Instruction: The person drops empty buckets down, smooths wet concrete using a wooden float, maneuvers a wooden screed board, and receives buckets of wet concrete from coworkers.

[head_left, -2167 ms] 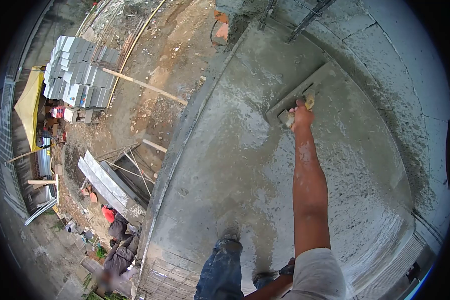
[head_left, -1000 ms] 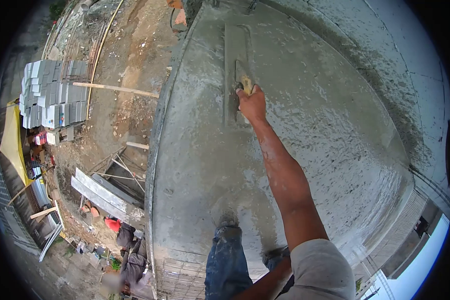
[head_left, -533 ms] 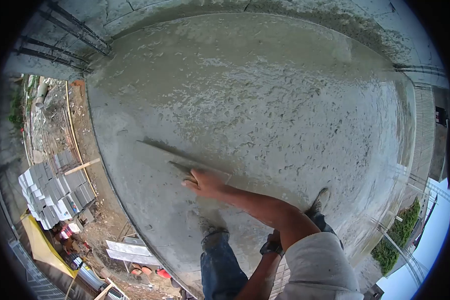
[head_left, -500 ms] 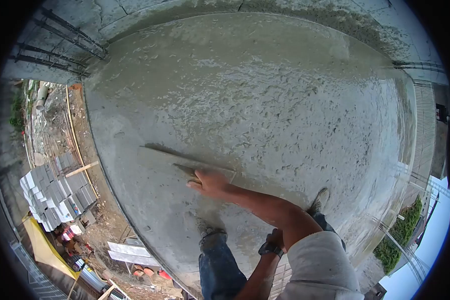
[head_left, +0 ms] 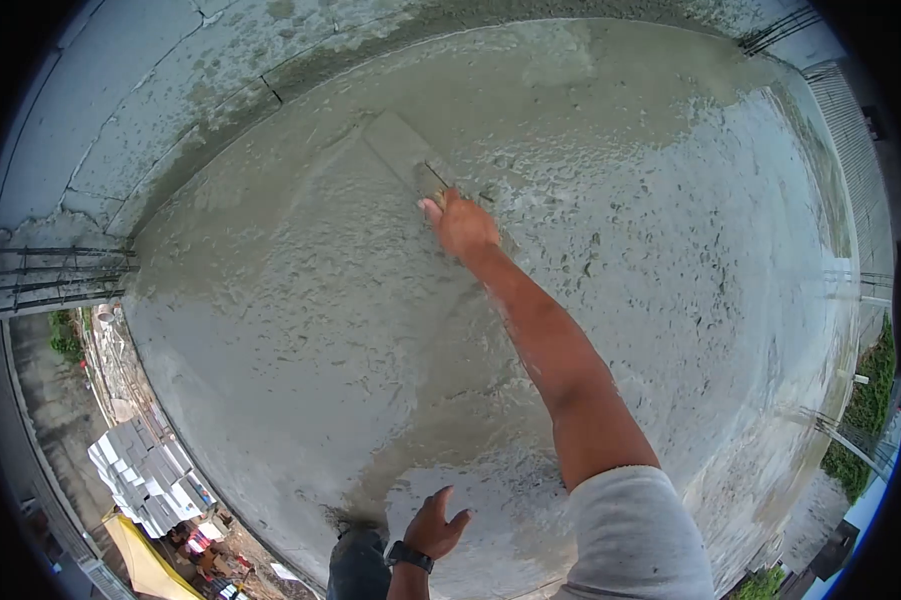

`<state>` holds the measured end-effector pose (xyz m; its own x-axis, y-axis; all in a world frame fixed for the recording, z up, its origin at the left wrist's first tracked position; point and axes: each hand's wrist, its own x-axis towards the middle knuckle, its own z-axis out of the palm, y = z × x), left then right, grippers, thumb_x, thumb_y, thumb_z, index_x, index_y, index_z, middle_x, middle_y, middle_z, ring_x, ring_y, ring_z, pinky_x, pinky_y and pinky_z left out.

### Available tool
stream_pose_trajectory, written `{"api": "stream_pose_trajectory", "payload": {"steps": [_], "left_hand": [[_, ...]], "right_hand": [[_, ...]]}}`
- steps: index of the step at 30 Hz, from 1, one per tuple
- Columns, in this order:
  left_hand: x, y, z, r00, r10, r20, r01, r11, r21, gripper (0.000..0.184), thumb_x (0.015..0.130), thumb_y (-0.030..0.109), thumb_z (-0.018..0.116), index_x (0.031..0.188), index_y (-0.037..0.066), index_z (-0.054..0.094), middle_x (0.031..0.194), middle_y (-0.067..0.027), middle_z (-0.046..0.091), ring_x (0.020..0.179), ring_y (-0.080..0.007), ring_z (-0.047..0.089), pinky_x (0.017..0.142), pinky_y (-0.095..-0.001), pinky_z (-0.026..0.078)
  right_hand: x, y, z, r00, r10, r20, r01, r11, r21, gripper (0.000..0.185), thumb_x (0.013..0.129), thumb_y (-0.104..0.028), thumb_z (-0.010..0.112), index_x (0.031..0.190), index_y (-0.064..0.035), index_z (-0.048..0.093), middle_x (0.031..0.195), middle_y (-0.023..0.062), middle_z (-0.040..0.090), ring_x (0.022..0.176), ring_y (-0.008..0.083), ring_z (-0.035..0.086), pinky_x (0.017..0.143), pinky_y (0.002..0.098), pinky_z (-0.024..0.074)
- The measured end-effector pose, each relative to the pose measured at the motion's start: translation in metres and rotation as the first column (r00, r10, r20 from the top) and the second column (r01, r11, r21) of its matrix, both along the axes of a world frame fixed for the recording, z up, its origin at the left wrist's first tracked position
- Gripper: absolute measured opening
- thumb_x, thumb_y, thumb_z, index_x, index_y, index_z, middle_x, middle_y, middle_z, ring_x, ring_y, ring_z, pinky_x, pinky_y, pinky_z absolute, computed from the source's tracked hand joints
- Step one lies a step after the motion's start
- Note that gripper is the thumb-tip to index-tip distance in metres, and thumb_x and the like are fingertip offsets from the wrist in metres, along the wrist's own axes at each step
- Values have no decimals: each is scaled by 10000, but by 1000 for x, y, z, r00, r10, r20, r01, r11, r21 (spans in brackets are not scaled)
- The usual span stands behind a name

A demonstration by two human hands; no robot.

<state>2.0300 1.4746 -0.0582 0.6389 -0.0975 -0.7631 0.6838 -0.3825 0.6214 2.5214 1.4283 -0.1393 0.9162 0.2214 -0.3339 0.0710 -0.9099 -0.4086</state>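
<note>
My right hand [head_left: 465, 222] grips the handle of a finishing trowel [head_left: 398, 143], arm stretched far forward. The trowel's rectangular blade lies on the wet concrete [head_left: 300, 330], near the far side. Grey slurry coats the blade, so its edges blend with the surface. Lower down, my left hand [head_left: 436, 524], with a dark watch on the wrist, hangs over the concrete with fingers apart and nothing in them. Around the trowel the surface is rough and pitted; at the left it looks smoother.
A block wall [head_left: 200, 110] borders the far side. Rebar [head_left: 55, 278] sticks out at the left corner, with more rebar [head_left: 780, 30] at the far right. Beyond the slab's left edge, stacked blocks [head_left: 150, 475] and a yellow tarp [head_left: 145, 560] lie below. My leg [head_left: 358, 565] stands at the bottom.
My right hand has carried the trowel forward, from near my feet to the far side. My left hand has come out from behind the right arm and opened. The view has turned.
</note>
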Motion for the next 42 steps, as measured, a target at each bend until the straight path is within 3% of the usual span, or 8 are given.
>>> {"api": "stream_pose_trajectory", "payload": {"steps": [6, 8, 11, 14, 17, 21, 28, 42], "left_hand": [[63, 13, 30, 987, -95, 130, 54, 958, 283, 621, 852, 315, 710, 1344, 11, 483, 1201, -285, 599, 1065, -459, 616, 903, -507, 508], [82, 7, 44, 988, -149, 41, 123, 918, 376, 616, 829, 238, 746, 1346, 19, 493, 1216, -260, 610, 1037, -396, 646, 866, -454, 539], [106, -8, 48, 968, -237, 83, 181, 887, 425, 615, 822, 261, 748, 1330, 21, 496, 1180, -268, 619, 1032, -409, 647, 854, -474, 537], [119, -20, 58, 961, -238, 140, 166, 903, 396, 636, 893, 268, 696, 1418, 9, 449, 1324, -291, 539, 1201, -446, 538, 1019, -479, 442], [133, -23, 86, 951, -210, 225, 118, 925, 361, 572, 907, 229, 680, 1389, 0, 473, 1280, -278, 572, 1146, -447, 576, 961, -467, 481], [138, -11, 103, 962, -204, 182, 93, 872, 481, 611, 827, 284, 741, 1328, 32, 499, 1185, -259, 616, 1049, -438, 633, 864, -498, 528], [100, 5, 91, 980, -169, 104, 76, 801, 594, 603, 858, 364, 712, 1339, 75, 491, 1188, -221, 619, 1026, -432, 641, 855, -503, 532], [71, 5, 80, 993, -66, 102, 22, 925, 379, 609, 906, 412, 674, 1364, 59, 482, 1167, -257, 629, 1018, -438, 643, 875, -473, 523]], "right_hand": [[132, -233, -11, 893, -410, 187, 392, 911, 128, 672, 966, -578, 484, 1059, 77, 595, 1032, 346, 657, 1010, 496, 639, 871, 520, 504], [143, -322, -3, 795, -607, 25, 534, 718, 446, 624, 977, -545, 522, 1041, 76, 522, 716, 173, 620, 594, 293, 655, 552, 418, 535], [136, -446, -3, 647, -753, -123, 648, 457, 609, 570, 1000, -543, 484, 1055, 25, 496, 663, 70, 509, 488, 181, 525, 451, 361, 487], [127, -531, -28, 526, -792, -309, 714, 215, 666, 535, 1007, -549, 462, 1072, -20, 500, 692, 64, 501, 486, 179, 496, 465, 375, 492], [144, -553, -39, 463, -740, -487, 709, -21, 705, 518, 1006, -565, 451, 1070, -55, 507, 713, 55, 501, 508, 173, 485, 502, 386, 502], [197, -514, -59, 628, -447, -637, 633, -183, 752, 481, 1022, -576, 402, 1017, -107, 508, 704, 20, 465, 541, 143, 453, 570, 338, 481], [217, -369, -63, 762, -149, -630, 641, 45, 766, 446, 1023, -596, 377, 1094, -184, 531, 656, -36, 434, 515, 99, 416, 537, 291, 445], [115, -125, -14, 613, 225, -757, 569, 539, 621, 500, 990, -623, 446, 1145, -150, 496, 638, -12, 436, 489, 112, 408, 504, 301, 423]]}}
